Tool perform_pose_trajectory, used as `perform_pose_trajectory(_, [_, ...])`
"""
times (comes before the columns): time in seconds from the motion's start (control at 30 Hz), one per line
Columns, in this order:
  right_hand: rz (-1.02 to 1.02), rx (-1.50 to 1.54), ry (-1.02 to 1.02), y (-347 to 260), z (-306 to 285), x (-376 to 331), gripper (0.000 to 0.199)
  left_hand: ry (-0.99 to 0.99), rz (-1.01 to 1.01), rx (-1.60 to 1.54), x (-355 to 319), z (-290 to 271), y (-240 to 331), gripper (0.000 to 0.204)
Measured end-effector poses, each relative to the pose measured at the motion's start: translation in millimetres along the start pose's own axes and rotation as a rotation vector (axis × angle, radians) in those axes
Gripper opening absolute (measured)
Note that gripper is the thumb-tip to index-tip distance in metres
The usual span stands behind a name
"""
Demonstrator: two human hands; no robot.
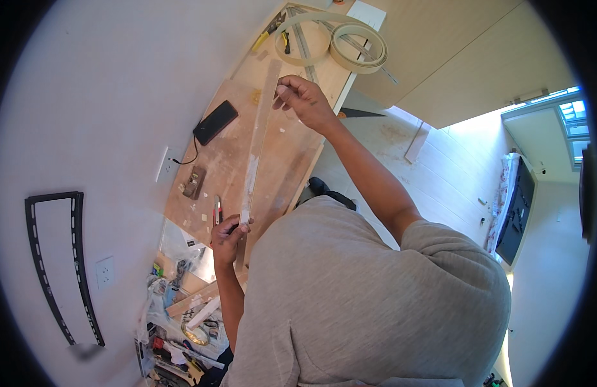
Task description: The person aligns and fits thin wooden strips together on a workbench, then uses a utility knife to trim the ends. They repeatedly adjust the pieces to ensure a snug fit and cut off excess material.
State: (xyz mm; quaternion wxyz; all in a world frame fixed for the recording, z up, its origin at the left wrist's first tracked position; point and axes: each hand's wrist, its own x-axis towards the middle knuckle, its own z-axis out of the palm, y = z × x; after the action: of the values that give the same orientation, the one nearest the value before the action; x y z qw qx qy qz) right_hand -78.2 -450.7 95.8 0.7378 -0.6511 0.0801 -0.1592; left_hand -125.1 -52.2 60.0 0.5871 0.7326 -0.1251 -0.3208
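Observation:
A long, narrow, pale strip [254, 155] runs lengthwise over the wooden worktop, with whitish smears along its nearer half. My left hand [226, 237] is closed round its near end, thumb on top. Towards the far end, my right hand [299, 98] has its fingers curled together at the strip's right edge; the exact contact of the fingertips is hard to see. Beside my left hand lies a red and grey utility knife [218, 210]. A small brown block-shaped tool [194, 182], perhaps a little plane, sits further up on the left.
A black phone [216, 122] with a cable lies near the wall socket [167, 164]. Rolls of pale edging band [368, 65] and yellow-handled tools [267, 32] are at the far end. Tools and plastic bags [176, 300] clutter the lower left. A cabinet [453, 48] stands beyond the worktop.

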Motion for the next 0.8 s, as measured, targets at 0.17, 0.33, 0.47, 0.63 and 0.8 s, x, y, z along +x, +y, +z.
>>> perform_pose_trajectory(0.17, [-0.040,-0.009,-0.008,-14,7,-2,0.026,-0.025,0.029,-0.087,0,-1,1,0.021])
perform_pose_trajectory(0.33, [0.018,-0.028,0.012,-18,9,-2,0.029,-0.028,0.012,-0.042,1,-2,5,0.021])
perform_pose_trajectory(0.47, [0.093,0.005,0.015,-11,7,2,0.026,0.024,0.028,0.012,0,0,6,0.021])
perform_pose_trajectory(0.63, [0.118,-0.017,0.028,2,3,6,0.034,0.061,0.052,0.039,-2,3,4,0.021])
perform_pose_trajectory(0.8, [0.110,0.114,0.035,6,4,5,0.040,0.053,0.013,0.014,-2,2,2,0.021])
